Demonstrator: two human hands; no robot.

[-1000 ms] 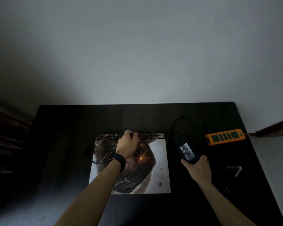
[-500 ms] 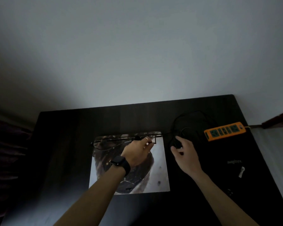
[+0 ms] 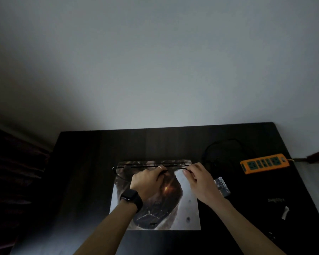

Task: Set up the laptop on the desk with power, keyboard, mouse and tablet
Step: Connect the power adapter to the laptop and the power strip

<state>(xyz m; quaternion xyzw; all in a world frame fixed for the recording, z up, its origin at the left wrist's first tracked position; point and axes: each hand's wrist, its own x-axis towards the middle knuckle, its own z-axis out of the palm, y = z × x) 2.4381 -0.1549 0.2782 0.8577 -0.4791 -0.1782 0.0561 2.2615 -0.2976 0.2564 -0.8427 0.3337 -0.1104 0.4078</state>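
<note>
Left hand (image 3: 147,181) and right hand (image 3: 201,182) each pinch a thin black cable (image 3: 175,169) in curled fingertips, directly above the closed laptop (image 3: 187,208).

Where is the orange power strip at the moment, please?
In the head view, the orange power strip lies far right on the desk, beyond the power adapter and right of the closed laptop.

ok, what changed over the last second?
The right hand let go of the power brick, which now lies on the desk right of the laptop, and moved left to pinch the cable beside the left hand. Left hand still pinches the cable; laptop shut, power strip unmoved.
</note>
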